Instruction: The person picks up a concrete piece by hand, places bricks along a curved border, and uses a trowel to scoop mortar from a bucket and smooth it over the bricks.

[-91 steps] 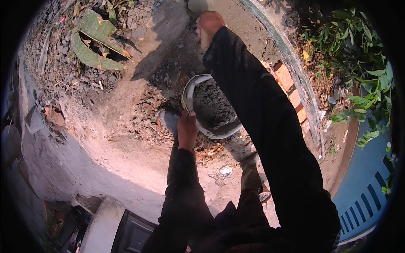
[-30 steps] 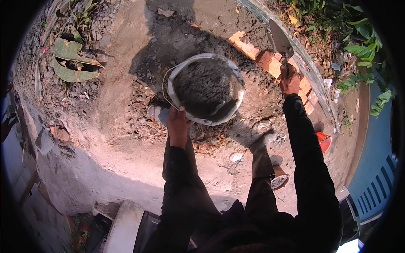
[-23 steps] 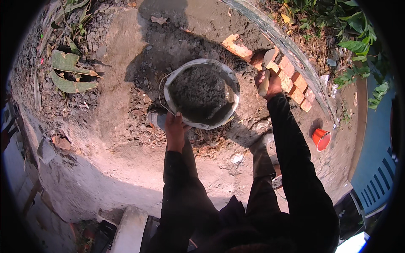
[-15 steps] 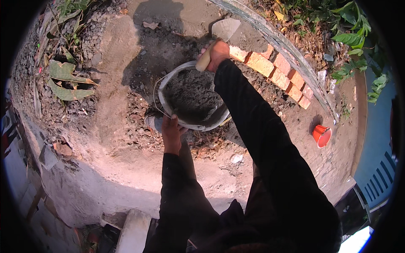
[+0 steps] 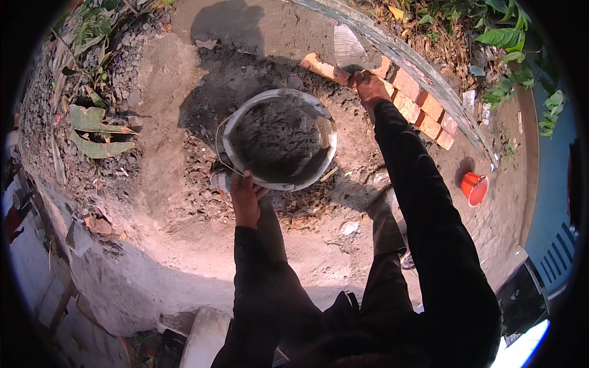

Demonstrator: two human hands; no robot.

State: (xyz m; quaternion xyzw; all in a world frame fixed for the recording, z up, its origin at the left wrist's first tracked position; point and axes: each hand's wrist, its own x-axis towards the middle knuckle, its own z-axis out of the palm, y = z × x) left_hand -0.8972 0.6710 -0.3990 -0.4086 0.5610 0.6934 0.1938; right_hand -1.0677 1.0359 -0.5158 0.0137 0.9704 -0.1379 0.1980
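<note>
the bucket (image 5: 228, 144) of grey mortar (image 5: 276, 141) lies to the left of the right hand (image 5: 371, 89) and closer to the body; the left hand (image 5: 245, 199) is nearer, clamped on its rim. the hands are well apart. the right seems closed round the trowel (image 5: 348, 46), its handle mostly hidden, the blade's long axis pointing away from the person, beside the bricks (image 5: 408, 104). no writing can be read.

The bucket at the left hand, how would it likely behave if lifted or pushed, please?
The bucket would probably feel heavy, since it holds a broad mass of grey mix. Its lumpy surface suggests the mix may slump rather than splash. The thin handle, sticking out at the left, would likely swing loosely.
</note>
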